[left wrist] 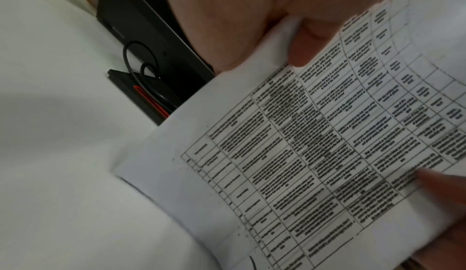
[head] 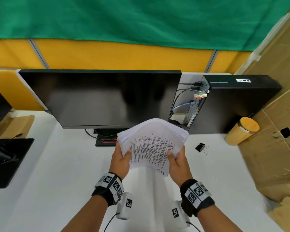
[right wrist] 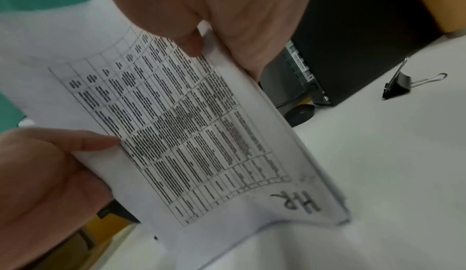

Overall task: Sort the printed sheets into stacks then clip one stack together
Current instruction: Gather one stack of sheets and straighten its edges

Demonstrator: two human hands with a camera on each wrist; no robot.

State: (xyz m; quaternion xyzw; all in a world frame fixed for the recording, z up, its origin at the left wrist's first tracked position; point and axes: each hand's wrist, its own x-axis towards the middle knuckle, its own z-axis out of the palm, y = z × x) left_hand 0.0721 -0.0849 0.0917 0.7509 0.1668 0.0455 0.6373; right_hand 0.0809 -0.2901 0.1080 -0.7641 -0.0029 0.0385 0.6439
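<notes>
I hold a thick stack of printed sheets (head: pixel 151 144) in the air above the white desk, in front of the monitor. Its top page carries a dense table and a handwritten "HR" (right wrist: pixel 298 202) at one corner. My left hand (head: pixel 121 159) grips the stack's left edge, thumb (left wrist: pixel 310 43) on top. My right hand (head: pixel 177 160) grips the right edge, thumb (right wrist: pixel 189 41) on the top page. The stack (left wrist: pixel 302 154) bows upward at its far end. A black binder clip (head: pixel 201 147) lies on the desk to the right of the stack, also in the right wrist view (right wrist: pixel 401 84).
A dark monitor (head: pixel 104 97) stands just behind the stack, with its base and cables (left wrist: pixel 148 87) beneath. A black computer case (head: pixel 233 104) sits at the back right, a yellow-lidded cup (head: pixel 243 131) beside it. Cardboard (head: pixel 274 148) lines the right edge. A black stand (head: pixel 8 161) occupies the left.
</notes>
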